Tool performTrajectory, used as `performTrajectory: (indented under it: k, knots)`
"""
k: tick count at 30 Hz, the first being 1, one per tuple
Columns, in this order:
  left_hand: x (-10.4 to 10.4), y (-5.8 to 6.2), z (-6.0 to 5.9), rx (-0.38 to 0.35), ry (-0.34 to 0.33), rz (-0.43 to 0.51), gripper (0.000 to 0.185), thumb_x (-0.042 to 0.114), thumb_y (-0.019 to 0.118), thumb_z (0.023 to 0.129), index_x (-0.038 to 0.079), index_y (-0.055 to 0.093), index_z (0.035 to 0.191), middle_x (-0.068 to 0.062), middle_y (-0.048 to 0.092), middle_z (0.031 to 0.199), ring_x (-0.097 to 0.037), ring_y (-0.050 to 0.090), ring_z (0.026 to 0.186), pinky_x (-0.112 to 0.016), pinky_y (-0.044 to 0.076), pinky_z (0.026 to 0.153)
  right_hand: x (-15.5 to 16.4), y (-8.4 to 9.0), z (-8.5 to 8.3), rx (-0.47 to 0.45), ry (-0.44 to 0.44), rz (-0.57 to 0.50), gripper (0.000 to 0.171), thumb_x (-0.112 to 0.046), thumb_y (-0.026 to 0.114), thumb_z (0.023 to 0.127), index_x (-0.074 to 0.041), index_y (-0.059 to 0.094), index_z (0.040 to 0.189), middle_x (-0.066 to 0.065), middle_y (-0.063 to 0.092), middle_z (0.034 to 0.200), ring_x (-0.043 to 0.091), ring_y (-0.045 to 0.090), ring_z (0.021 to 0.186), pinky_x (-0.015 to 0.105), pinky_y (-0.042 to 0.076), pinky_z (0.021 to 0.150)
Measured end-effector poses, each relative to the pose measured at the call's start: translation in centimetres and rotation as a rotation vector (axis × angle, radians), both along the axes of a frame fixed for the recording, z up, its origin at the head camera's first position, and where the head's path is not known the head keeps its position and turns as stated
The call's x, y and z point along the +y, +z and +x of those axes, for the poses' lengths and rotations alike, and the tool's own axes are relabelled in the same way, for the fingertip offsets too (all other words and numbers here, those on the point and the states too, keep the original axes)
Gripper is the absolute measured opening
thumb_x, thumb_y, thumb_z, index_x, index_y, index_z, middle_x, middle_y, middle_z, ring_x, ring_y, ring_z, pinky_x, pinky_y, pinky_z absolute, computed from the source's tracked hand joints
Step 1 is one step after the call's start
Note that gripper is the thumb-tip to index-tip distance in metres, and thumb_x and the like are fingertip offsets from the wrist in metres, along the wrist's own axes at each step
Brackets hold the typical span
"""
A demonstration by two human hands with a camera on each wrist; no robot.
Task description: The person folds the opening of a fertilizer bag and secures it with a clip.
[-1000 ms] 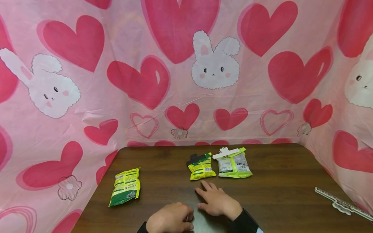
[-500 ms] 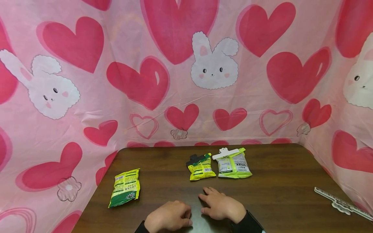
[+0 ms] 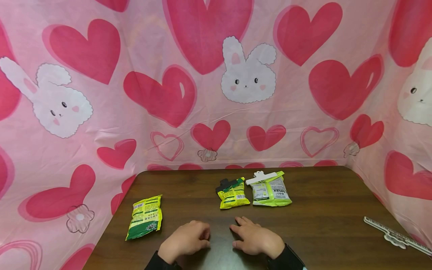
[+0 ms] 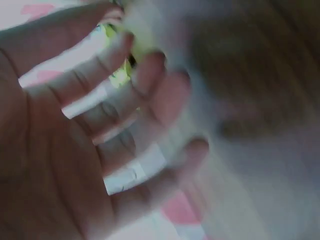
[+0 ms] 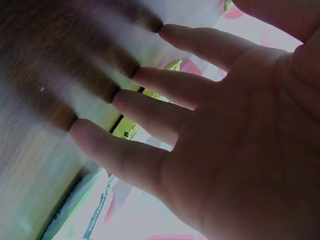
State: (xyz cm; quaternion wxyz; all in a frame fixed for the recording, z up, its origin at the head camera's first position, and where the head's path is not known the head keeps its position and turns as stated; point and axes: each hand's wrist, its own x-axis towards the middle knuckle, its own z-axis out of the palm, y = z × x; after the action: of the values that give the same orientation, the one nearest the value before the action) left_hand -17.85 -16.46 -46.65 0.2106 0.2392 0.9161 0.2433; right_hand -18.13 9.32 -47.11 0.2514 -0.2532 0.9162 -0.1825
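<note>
My left hand (image 3: 186, 239) hovers or rests low over the table's near part, holding nothing. Its loosely bent fingers (image 4: 112, 115) show blurred in the left wrist view. To its right, my right hand (image 3: 258, 236) has its fingers spread, their tips touching the wood in the right wrist view. Beyond the hands lies a small yellow-green snack bag (image 3: 235, 197) with a black clip (image 3: 229, 185) across its top. Beside it is a grey and lime-green bag (image 3: 271, 193) with a white clip (image 3: 261, 178). Another yellow and green bag (image 3: 146, 217), without a clip, lies left of my left hand.
A long white clip (image 3: 398, 237) lies near the right edge of the dark wooden table (image 3: 324, 217). A pink cloth (image 3: 216, 108) with hearts and rabbits hangs around the back and sides.
My left hand has moved left, away from the right hand. The right hand first drew back slightly toward the near edge, then stayed still. The bags and clips have not moved.
</note>
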Motion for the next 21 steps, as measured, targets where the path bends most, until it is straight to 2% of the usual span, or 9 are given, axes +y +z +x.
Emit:
performTrajectory:
  k: [2,5,8,11,17,21]
  knots:
    - [-0.6,0.0,-0.2,0.056,0.057,-0.091,0.018,0.022,0.081,0.093,0.019,0.064,0.088,0.007,0.055,0.080,-0.012,0.050,0.069,-0.034,0.043,0.062,0.0,0.0,0.0,-0.002,-0.002,0.000,0.052,-0.032,0.070,0.102,-0.013,0.060,0.149,0.018,0.043,0.160,0.041,0.034,0.151,0.068,0.035,0.110]
    - [-1.5,0.1,-0.4,0.090,0.135,-0.184,0.019,0.023,0.084,0.091,0.017,0.066,0.090,0.002,0.055,0.085,-0.018,0.050,0.075,-0.041,0.046,0.066,0.0,0.0,0.0,-0.014,-0.006,0.002,0.051,-0.033,0.070,0.102,-0.013,0.060,0.149,0.017,0.043,0.161,0.040,0.033,0.151,0.067,0.035,0.111]
    - [-2.2,0.2,-0.6,0.106,0.198,-0.192,0.020,0.020,0.086,0.087,0.016,0.068,0.092,-0.001,0.055,0.089,-0.023,0.051,0.080,-0.046,0.048,0.069,-0.1,0.0,0.0,-0.024,-0.010,0.004,0.051,-0.033,0.070,0.102,-0.014,0.060,0.149,0.016,0.043,0.161,0.039,0.033,0.151,0.067,0.035,0.111]
    - [-2.8,0.3,-0.9,0.159,0.271,-0.194,0.023,0.013,0.090,0.082,0.014,0.069,0.091,-0.002,0.055,0.087,-0.024,0.051,0.080,-0.047,0.049,0.070,-0.1,0.0,-0.1,-0.029,-0.011,0.007,0.052,-0.033,0.070,0.102,-0.014,0.060,0.149,0.016,0.043,0.161,0.039,0.033,0.152,0.067,0.035,0.111]
    - [-4.6,0.8,-1.4,0.179,0.494,-0.237,0.025,0.003,0.089,0.075,0.012,0.068,0.087,-0.004,0.056,0.080,-0.024,0.052,0.073,-0.042,0.047,0.064,-0.1,0.0,-0.2,-0.040,-0.016,0.012,0.052,-0.033,0.069,0.103,-0.014,0.059,0.150,0.016,0.042,0.162,0.039,0.032,0.152,0.067,0.034,0.112]
    - [-6.0,0.8,-1.7,0.170,0.556,-0.280,0.026,0.003,0.089,0.075,0.009,0.067,0.089,-0.005,0.058,0.080,-0.026,0.053,0.074,-0.044,0.049,0.065,-0.1,0.1,-0.2,-0.046,-0.020,0.017,0.052,-0.033,0.069,0.103,-0.014,0.059,0.150,0.016,0.042,0.162,0.039,0.032,0.152,0.067,0.033,0.112]
